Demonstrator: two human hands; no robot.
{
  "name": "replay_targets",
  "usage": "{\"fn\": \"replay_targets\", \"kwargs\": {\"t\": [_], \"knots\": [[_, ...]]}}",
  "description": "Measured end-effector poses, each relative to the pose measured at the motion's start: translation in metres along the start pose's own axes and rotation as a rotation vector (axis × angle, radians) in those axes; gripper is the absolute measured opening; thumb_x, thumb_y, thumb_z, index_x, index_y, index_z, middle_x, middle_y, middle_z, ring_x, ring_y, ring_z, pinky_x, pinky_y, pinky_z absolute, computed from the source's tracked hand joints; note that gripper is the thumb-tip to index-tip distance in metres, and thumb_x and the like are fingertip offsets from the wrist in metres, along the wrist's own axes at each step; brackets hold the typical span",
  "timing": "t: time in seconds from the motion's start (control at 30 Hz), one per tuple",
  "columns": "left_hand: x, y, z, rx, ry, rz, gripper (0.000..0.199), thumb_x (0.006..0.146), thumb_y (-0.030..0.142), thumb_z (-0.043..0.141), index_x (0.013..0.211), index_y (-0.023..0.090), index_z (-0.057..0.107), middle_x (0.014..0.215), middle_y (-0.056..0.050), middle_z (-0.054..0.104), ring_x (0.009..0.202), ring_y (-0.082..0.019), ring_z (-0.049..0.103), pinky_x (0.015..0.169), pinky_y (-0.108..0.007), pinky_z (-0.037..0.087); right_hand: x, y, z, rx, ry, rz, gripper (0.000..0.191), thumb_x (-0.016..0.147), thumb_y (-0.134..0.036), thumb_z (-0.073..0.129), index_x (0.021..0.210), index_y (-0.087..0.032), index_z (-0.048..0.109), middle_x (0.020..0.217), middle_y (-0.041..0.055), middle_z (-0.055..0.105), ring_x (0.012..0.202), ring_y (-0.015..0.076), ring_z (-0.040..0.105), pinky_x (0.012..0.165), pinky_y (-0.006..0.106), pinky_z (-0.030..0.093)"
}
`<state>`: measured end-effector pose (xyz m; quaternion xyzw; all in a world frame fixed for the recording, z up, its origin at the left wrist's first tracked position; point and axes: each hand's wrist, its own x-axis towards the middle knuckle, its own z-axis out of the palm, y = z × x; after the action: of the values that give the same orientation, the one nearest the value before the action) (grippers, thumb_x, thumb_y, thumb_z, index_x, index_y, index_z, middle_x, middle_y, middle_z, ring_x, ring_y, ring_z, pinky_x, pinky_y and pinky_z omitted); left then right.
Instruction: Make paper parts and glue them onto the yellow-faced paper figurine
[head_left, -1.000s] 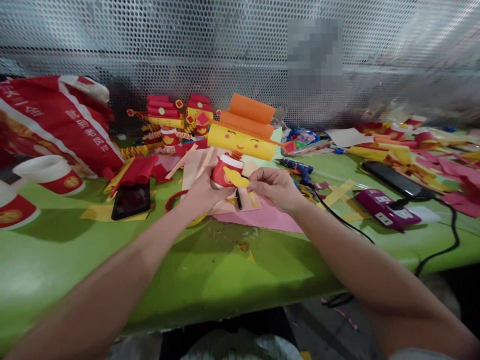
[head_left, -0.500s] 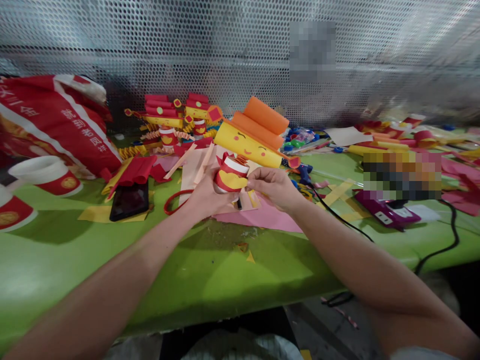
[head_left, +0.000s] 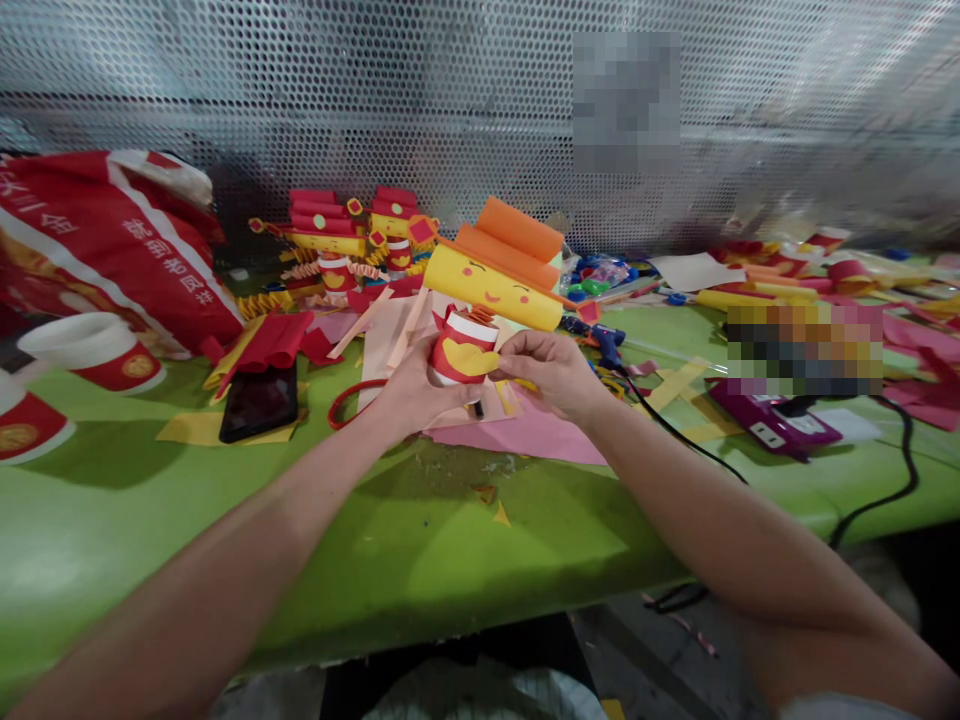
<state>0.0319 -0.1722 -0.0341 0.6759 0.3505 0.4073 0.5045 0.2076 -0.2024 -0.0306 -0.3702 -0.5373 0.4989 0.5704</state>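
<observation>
My left hand (head_left: 414,392) is wrapped round a small red-and-white paper cup (head_left: 450,376) from its left side and below. On the cup's front lies a yellow paper cutout (head_left: 466,359) with a wavy, ingot-like outline. My right hand (head_left: 553,372) pinches that cutout's right tip between thumb and fingers. Above the cup tilts a smiling yellow paper head (head_left: 480,289) with orange paper rolls on top, joined to it by a folded orange paper strip (head_left: 482,314). The fingers of my left hand behind the cup are hidden.
Pink paper (head_left: 525,437) and a red-handled tool (head_left: 346,408) lie near the hands. A phone (head_left: 259,408) is left, beside white-and-red cups (head_left: 97,350). Similar paper figures (head_left: 322,222) stand behind. A blue glue gun (head_left: 606,342) and purple power strip (head_left: 780,418) lie right.
The paper head has tipped slightly left and the cup has turned a little more upright. My right hand still pinches the cutout's tip, which now stands out from the cup.
</observation>
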Motion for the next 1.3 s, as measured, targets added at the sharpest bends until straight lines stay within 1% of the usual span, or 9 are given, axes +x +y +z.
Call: {"fn": "replay_targets", "kwargs": {"t": [0.07,0.13,0.2,0.27,0.43,0.73,0.93,1.1,1.3], "knots": [[-0.0007,0.0001,0.0006,-0.057,-0.026,0.015,0.081,0.052,0.036,0.083,0.122,0.015,0.048,0.121,-0.015,0.059,0.113,-0.032,0.055,0.097,-0.049,0.043,-0.0002,-0.0008,0.0001,-0.004,0.006,-0.002,0.035,0.051,-0.043,0.082,0.058,-0.017,0.06,0.056,-0.0037,0.056,0.054,0.0077,0.053,0.055,0.023,0.045],[-0.0017,0.0017,0.0018,-0.135,-0.06,0.052,0.069,0.061,0.045,0.077,0.119,0.017,0.053,0.119,-0.014,0.061,0.113,-0.032,0.055,0.098,-0.048,0.043,-0.0003,-0.0017,0.0002,-0.019,0.007,0.001,0.034,0.052,-0.042,0.082,0.058,-0.017,0.06,0.056,-0.0035,0.056,0.054,0.0079,0.053,0.055,0.024,0.045],[-0.0024,0.0031,0.003,-0.208,-0.097,0.097,0.057,0.07,0.053,0.068,0.114,0.018,0.057,0.116,-0.012,0.063,0.113,-0.031,0.055,0.097,-0.047,0.044,-0.0003,-0.0023,0.0,-0.038,0.008,0.005,0.033,0.052,-0.041,0.082,0.058,-0.017,0.06,0.057,-0.0031,0.057,0.054,0.0079,0.053,0.055,0.024,0.045],[-0.0027,0.0029,0.0034,-0.241,-0.11,0.111,0.052,0.073,0.055,0.064,0.111,0.019,0.06,0.116,-0.011,0.063,0.113,-0.031,0.055,0.097,-0.047,0.044,-0.0001,-0.0025,-0.0002,-0.059,0.008,0.003,0.033,0.053,-0.041,0.081,0.058,-0.017,0.06,0.057,-0.0028,0.057,0.054,0.0079,0.052,0.055,0.024,0.045],[-0.0024,-0.002,0.0022,-0.252,-0.058,0.054,0.052,0.073,0.049,0.067,0.114,0.019,0.056,0.12,-0.011,0.062,0.115,-0.03,0.054,0.099,-0.046,0.043,0.0005,-0.0022,-0.0003,-0.087,0.017,-0.007,0.034,0.054,-0.043,0.08,0.057,-0.017,0.058,0.056,-0.0032,0.055,0.055,0.0086,0.053,0.056,0.025,0.045],[-0.0024,-0.0036,0.003,-0.245,-0.051,0.031,0.055,0.073,0.051,0.066,0.116,0.018,0.054,0.123,-0.012,0.059,0.112,-0.03,0.056,0.097,-0.047,0.044,0.0011,-0.0002,0.0007,-0.055,0.077,0.01,0.027,0.052,-0.035,0.08,0.057,-0.017,0.06,0.057,-0.0025,0.058,0.056,0.0087,0.053,0.058,0.025,0.047],[-0.0032,-0.0045,0.0036,-0.252,-0.042,0.034,0.057,0.073,0.051,0.066,0.116,0.017,0.053,0.123,-0.013,0.059,0.113,-0.031,0.055,0.097,-0.047,0.044,0.0019,0.002,0.0006,-0.077,0.088,-0.013,0.026,0.055,-0.035,0.078,0.059,-0.017,0.06,0.057,-0.0023,0.058,0.055,0.009,0.053,0.058,0.026,0.047],[-0.0041,-0.0033,0.0031,-0.233,-0.027,0.04,0.049,0.073,0.05,0.066,0.112,0.022,0.056,0.121,-0.01,0.061,0.112,-0.03,0.056,0.096,-0.045,0.045,0.0009,0.0021,0.0023,-0.09,0.117,-0.02,0.022,0.056,-0.033,0.075,0.059,-0.018,0.06,0.057,-0.002,0.058,0.055,0.0092,0.052,0.057,0.026,0.046],[-0.0046,-0.0019,0.0045,-0.242,-0.02,0.083,0.048,0.073,0.05,0.066,0.11,0.02,0.057,0.119,-0.009,0.061,0.113,-0.03,0.055,0.096,-0.044,0.046,-0.0006,0.0003,0.0058,-0.13,0.137,-0.031,0.023,0.057,-0.035,0.074,0.061,-0.018,0.058,0.056,-0.0033,0.056,0.053,0.0085,0.051,0.056,0.026,0.045]]}}
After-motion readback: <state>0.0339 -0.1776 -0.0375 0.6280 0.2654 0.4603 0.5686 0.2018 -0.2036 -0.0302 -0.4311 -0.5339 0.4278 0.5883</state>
